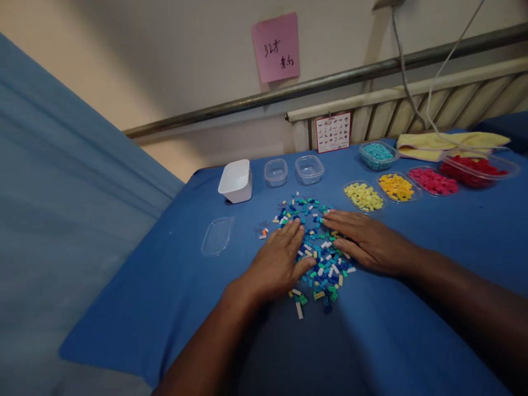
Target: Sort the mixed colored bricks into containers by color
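Note:
A loose pile of small bricks [325, 258] in blue, green, white and pale yellow lies spread on the blue cloth. My left hand [284, 258] rests flat over the pile's left side, its fingers extended and its thumb reaching over the bricks. On the right side, my right hand [363, 236] lies palm down with fingers stretched and slightly apart, fingertips touching the bricks. Neither hand grips anything visible; what lies beneath the palms is hidden. One orange brick [264, 233] is at the pile's left edge.
A white tub [237, 181], two clear containers [276, 172] [309, 169] and a clear lid [218, 236] stand behind and left. Trays of yellow [363, 196], orange [396, 187], pink [433, 181], red [474, 168] and turquoise [377, 154] bricks line the right, near a yellow cloth [449, 144].

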Demonstrator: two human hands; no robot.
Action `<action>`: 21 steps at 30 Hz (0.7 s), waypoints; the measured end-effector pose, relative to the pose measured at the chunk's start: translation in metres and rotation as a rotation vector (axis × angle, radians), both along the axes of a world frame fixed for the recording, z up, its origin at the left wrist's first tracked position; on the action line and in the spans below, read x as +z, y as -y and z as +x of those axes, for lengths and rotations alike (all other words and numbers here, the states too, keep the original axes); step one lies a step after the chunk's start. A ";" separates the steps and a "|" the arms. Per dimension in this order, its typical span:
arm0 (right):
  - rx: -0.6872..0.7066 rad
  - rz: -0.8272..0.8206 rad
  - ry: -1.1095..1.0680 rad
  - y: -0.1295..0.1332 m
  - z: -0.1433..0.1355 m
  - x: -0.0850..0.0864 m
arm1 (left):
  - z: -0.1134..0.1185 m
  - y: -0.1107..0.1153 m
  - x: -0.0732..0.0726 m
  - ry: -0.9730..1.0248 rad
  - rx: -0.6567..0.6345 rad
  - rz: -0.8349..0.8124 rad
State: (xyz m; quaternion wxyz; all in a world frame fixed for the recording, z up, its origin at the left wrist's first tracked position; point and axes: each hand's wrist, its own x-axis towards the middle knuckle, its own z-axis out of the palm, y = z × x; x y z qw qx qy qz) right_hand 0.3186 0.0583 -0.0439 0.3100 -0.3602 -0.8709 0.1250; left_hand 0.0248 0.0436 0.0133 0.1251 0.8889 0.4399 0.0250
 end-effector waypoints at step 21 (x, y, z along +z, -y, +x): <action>-0.211 -0.063 -0.208 -0.002 0.005 0.013 | 0.024 -0.086 0.009 -0.114 0.360 0.147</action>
